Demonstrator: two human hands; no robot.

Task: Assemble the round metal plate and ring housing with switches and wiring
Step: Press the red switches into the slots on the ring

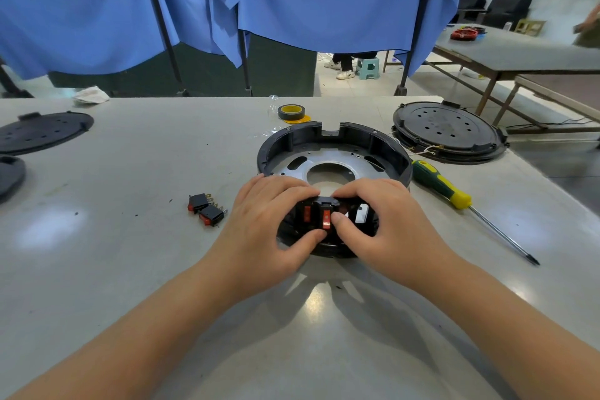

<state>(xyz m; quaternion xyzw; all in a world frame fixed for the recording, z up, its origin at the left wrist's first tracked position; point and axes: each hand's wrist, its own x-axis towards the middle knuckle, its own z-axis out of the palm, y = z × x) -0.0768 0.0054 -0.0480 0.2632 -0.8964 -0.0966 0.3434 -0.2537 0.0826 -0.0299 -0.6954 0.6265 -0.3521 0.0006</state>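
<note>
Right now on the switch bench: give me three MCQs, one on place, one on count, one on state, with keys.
1. Where does the screwdriver lie?
A. right of the ring housing
B. inside the housing
C. on the tape roll

2. How many loose switches lie left of the hands?
A. none
B. two
C. five

3. What is the right hand doing?
A. holding the screwdriver
B. resting flat on the table
C. pressing a red switch at the housing wall

Key: 1 A, its green-yellow handle lies beside the right rim; 2 B, a pair lies there; 3 C, the thumb is on it while the left hand grips alongside.
</note>
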